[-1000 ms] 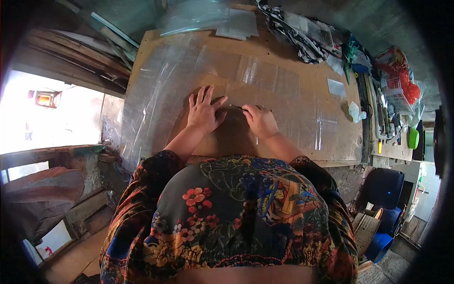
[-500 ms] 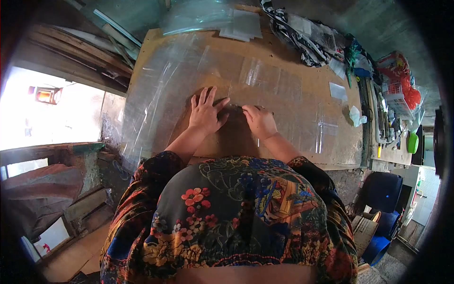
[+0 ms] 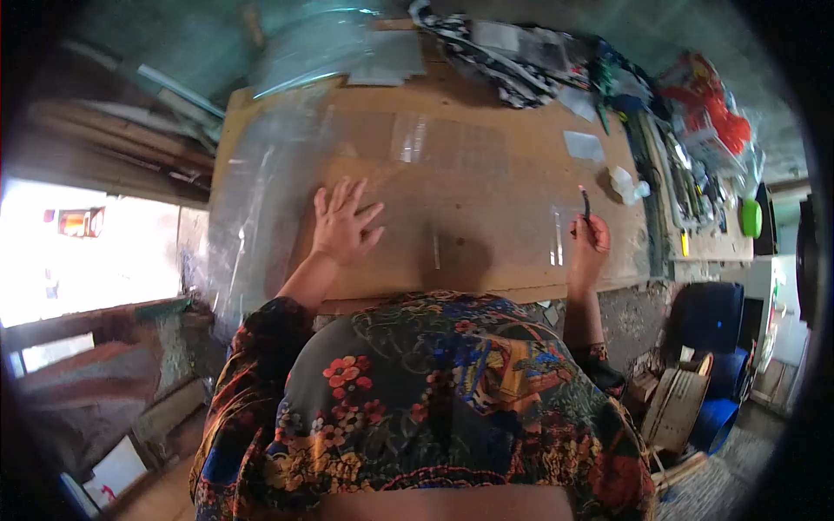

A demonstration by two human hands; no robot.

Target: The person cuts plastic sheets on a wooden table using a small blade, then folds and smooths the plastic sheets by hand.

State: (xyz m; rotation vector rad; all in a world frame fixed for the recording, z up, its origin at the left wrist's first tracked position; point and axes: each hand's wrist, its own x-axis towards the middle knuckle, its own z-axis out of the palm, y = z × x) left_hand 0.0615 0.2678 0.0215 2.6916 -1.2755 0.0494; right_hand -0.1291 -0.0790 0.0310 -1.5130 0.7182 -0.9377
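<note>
So the big tan wooden board [image 3: 369, 102] is still what you're working over, though your whole view has swung a bit, so everything on it sits further left in frame than half a second ago. The long, wrinkled clear plastic sheet [image 3: 261, 174] lies well off to the left of your grip, same as before. The black-and-white patterned bundle [image 3: 486, 69] is up past your grip, toward the far edge.

Biggest change is your right hand [image 3: 590, 243]: it was in the middle, just beside your other thumb, and now it's way out over the right side of the board. Forearm points nearly straight away from you, fingers curled in. Your left hand [image 3: 345, 227] is palm down, well left of the grip, fingers splayed and thumb stuck out sideways, holding nothing I can see.

Smallest bit: the slim black pen-like tool [image 3: 585, 204] is pinched in your right fingers, pinkish tip up and away from you. Earlier it pointed left, toward your other hand. Can't tell how high it is above the board.
</note>
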